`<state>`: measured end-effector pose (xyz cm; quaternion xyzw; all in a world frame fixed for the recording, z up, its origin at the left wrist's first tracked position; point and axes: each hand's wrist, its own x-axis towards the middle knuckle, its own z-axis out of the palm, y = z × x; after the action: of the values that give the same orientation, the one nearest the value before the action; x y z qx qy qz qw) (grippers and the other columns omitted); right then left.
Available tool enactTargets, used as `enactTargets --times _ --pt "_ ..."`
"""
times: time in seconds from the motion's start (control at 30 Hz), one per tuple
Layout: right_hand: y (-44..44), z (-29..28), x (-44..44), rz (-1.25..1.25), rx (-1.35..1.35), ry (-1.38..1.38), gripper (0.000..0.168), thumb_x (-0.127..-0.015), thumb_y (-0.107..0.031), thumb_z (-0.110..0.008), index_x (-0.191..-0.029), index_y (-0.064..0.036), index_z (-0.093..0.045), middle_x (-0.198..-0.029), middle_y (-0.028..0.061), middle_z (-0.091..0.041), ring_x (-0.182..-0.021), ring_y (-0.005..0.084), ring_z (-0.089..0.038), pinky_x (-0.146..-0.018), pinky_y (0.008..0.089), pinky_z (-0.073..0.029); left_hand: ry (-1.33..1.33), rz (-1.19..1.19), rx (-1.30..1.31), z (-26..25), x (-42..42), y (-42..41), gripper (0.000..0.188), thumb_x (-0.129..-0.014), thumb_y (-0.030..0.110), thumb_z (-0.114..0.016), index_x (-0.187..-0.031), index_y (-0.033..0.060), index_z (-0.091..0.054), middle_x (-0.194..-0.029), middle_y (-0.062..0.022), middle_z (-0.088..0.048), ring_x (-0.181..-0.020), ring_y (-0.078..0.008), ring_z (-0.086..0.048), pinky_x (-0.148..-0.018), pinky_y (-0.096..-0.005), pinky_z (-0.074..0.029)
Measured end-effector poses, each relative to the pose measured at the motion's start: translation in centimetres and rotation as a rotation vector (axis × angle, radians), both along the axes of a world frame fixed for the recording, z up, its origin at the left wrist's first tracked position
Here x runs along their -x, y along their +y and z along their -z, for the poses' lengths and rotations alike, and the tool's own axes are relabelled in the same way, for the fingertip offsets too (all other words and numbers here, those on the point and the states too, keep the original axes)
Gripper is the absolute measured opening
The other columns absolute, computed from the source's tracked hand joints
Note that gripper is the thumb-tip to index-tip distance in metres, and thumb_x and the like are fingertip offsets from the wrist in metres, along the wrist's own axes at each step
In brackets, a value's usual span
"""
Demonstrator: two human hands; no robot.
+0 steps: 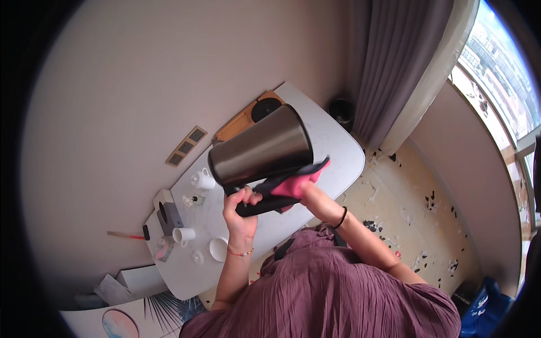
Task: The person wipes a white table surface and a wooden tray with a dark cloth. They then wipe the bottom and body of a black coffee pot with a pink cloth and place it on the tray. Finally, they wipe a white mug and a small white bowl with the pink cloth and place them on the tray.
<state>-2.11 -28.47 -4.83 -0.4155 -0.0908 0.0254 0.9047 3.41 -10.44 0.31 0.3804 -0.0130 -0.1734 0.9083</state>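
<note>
An electric kettle with a brushed metal body (262, 145) and a black handle is held up in front of me, tilted well over onto its side. My left hand (241, 207) grips the black handle at its lid end or base end; which one I cannot tell. A pink and black cloth (296, 183) is bunched in my right hand (315, 198). It lies against the handle side of the kettle and looks slightly blurred. Beneath the kettle, a wooden tray (236, 126) with a round black kettle base (265, 109) sits on the white table (338, 152).
On the table's left part stand a white lidded pot (203, 179), a white mug (184, 234), a white bowl (219, 249), a small flower vase (194, 200) and a grey tissue box (169, 217). A wall socket panel (186, 146) is behind. Scraps litter the floor (405, 203) beside a black bin (341, 110).
</note>
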Motion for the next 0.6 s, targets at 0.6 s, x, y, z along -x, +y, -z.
enactTargets --times 0.6 --pt "3.4 10.3 3.9 0.187 1.192 -0.337 0.039 -0.069 -0.001 -0.060 -0.108 -0.006 -0.059 -0.084 0.0189 -0.063 -0.076 0.0377 -0.063 -0.066 0.0435 -0.051 -0.257 0.030 -0.725 11.7 -2.3 0.7 0.085 -0.081 -0.004 -0.066 -0.147 0.0113 -0.015 -0.097 -0.0072 -0.060 -0.081 -0.0126 -0.062 -0.069 -0.0240 -0.051"
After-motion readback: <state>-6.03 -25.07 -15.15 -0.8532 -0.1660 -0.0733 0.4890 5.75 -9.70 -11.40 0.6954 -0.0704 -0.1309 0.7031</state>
